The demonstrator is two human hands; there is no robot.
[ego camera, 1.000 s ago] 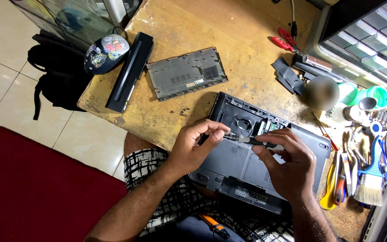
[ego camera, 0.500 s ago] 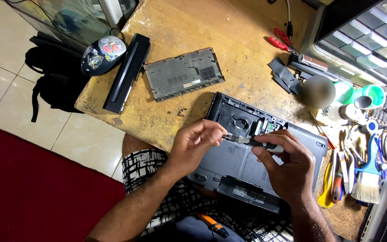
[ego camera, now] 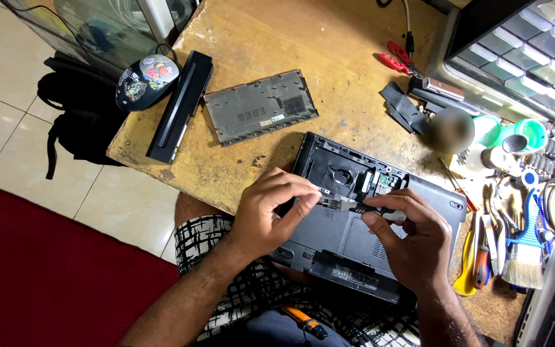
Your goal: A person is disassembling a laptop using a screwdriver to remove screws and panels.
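Observation:
An upside-down black laptop [ego camera: 338,241] with its bottom bay uncovered lies at the near edge of a worn wooden table [ego camera: 303,45]. My right hand [ego camera: 412,241] grips a screwdriver [ego camera: 364,207] by its dark handle, the tip pointing left over the laptop's base. My left hand [ego camera: 271,215] pinches the screwdriver's metal tip between thumb and fingers, over the laptop's left part. Whether a screw is at the tip I cannot tell.
A grey removed bottom cover [ego camera: 259,107] lies behind the laptop. A long black battery [ego camera: 181,106] and a stickered mouse [ego camera: 146,80] sit at the table's left edge. Brushes [ego camera: 527,247], pliers, red cutters [ego camera: 396,59] and cups [ego camera: 521,133] crowd the right. A black bag [ego camera: 78,122] lies on the floor.
Both hands stay on the screwdriver over the laptop; they have barely shifted. The view has moved slightly.

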